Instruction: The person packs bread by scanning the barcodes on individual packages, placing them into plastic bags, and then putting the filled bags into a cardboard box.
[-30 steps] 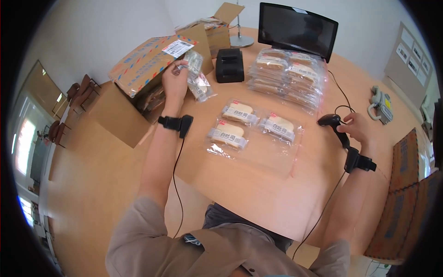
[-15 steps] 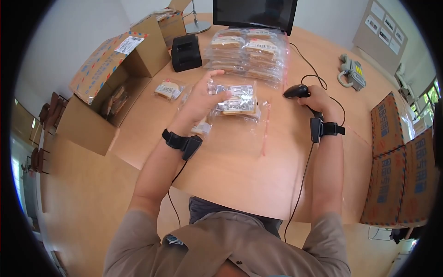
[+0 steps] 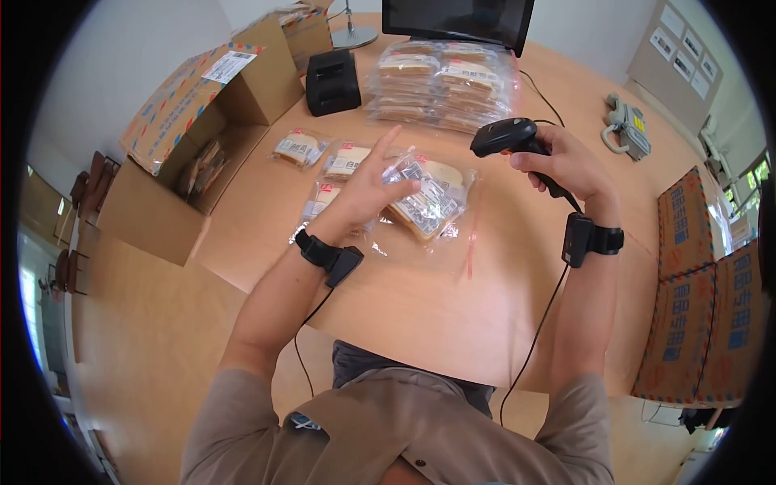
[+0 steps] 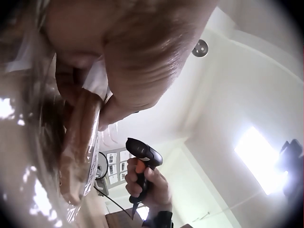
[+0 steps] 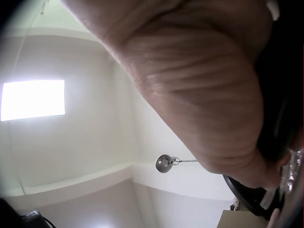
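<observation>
My left hand [image 3: 364,194] grips a clear-wrapped packet of sliced bread [image 3: 428,208] by its left side, thumb on top. The packet is tilted, with its printed back label and barcode facing up. In the left wrist view the bread packet [image 4: 78,147] shows edge-on below the fingers. My right hand [image 3: 572,166] holds a black barcode scanner [image 3: 503,136] by its handle, raised above the table, its head towards the packet. Under and beside the held packet lie several more bread packets [image 3: 346,162], label up, on a large clear plastic bag. Another packet [image 3: 297,149] lies nearer the box.
An open cardboard box [image 3: 242,89] lies on its side at the left, packets inside. At the back stand a black printer-like device [image 3: 331,82], a pile of bagged bread [image 3: 443,85] and a monitor [image 3: 457,23]. A desk phone [image 3: 629,133] and stacked cartons [image 3: 683,315] are at the right.
My left hand has brought the bread packet from beside the box to mid-table and tilted it. My right hand has closed round the scanner and lifted it towards the packet. The head view has shifted.
</observation>
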A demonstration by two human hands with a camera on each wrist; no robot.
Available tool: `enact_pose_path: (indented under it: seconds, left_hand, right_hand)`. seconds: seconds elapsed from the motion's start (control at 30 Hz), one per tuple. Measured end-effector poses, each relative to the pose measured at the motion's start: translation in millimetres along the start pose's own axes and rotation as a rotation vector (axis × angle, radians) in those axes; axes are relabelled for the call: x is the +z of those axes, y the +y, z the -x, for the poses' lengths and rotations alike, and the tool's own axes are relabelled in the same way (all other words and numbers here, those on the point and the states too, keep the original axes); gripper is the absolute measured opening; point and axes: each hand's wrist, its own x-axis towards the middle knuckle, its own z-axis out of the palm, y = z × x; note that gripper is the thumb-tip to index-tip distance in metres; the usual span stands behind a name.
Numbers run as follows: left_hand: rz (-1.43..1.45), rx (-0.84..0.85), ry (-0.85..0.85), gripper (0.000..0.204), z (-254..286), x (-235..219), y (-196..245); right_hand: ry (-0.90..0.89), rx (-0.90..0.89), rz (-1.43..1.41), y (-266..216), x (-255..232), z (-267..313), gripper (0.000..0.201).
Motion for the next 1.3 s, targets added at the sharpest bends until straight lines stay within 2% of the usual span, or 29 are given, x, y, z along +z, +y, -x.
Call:
enact_pose_path:
  seconds: [0.07, 0.1, 0.17, 0.3, 0.37, 0.4, 0.47, 0.6, 0.67, 0.7, 0.77, 0.8, 0.87, 0.97, 1.1, 1.3]
  left_hand:
    - [0.378, -0.129, -0.043, 0.099, 1, -1, 9]
    - [0.378, -0.13, -0.043, 0.099, 0, -4, 9]
    - [0.089, -0.085, -0.104, 0.093, -3, -13, 8]
    - [-0.021, -0.119, -0.123, 0.093, 0, -16, 3]
    - [0.241, -0.214, -0.158, 0.095, -1, -18, -1]
    - [0.24, -0.212, -0.157, 0.095, -2, -18, -1]
    - [0.419, -0.175, -0.085, 0.089, -2, -17, -1]
    - [0.636, -0.204, -0.078, 0.08, -6, -18, -4]
    - [0.416, -0.24, -0.11, 0.076, -4, -17, -6]
    - [0.417, -0.241, -0.109, 0.076, -4, -16, -8]
    - [0.036, -0.212, -0.13, 0.082, -5, -11, -11]
    - [0.037, -0.213, -0.13, 0.082, -4, -9, -11]
    - [-0.012, -0.056, -0.19, 0.091, 1, -6, -11]
    - [-0.039, 0.013, -0.258, 0.099, 4, -10, -8]
    - [-0.08, 0.03, -0.344, 0.098, 0, -12, -15]
    - [-0.028, 0.011, -0.364, 0.096, 2, -13, -10]
  right_hand:
    - [-0.034, -0.028, 0.011, -9, 5, 3, 0.023]
    - [-0.067, -0.055, 0.021, -11, 8, 4, 0.023]
    - [-0.068, -0.034, 0.055, -14, 13, 3, 0.024]
    - [-0.073, -0.008, 0.143, -7, 20, -4, 0.026]
    - [-0.1, 0.0, 0.156, -2, 22, -8, 0.025]
    - [-0.127, 0.009, 0.168, -2, 23, -9, 0.025]
    - [-0.123, 0.01, 0.181, -4, 26, -9, 0.025]
    - [-0.121, 0.009, 0.193, -9, 30, -7, 0.026]
    - [-0.122, -0.004, 0.181, -9, 32, -6, 0.026]
    - [-0.121, -0.016, 0.169, -10, 33, -6, 0.026]
    - [-0.132, 0.009, 0.198, -16, 36, -4, 0.027]
    - [-0.142, 0.033, 0.227, -18, 37, -3, 0.027]
    - [-0.158, 0.024, 0.244, -15, 41, -5, 0.027]
    - [-0.192, 0.013, 0.329, -12, 48, -9, 0.024]
    - [-0.21, 0.007, 0.498, -13, 57, -8, 0.022]
    - [-0.24, -0.041, 0.49, -12, 63, -9, 0.026]
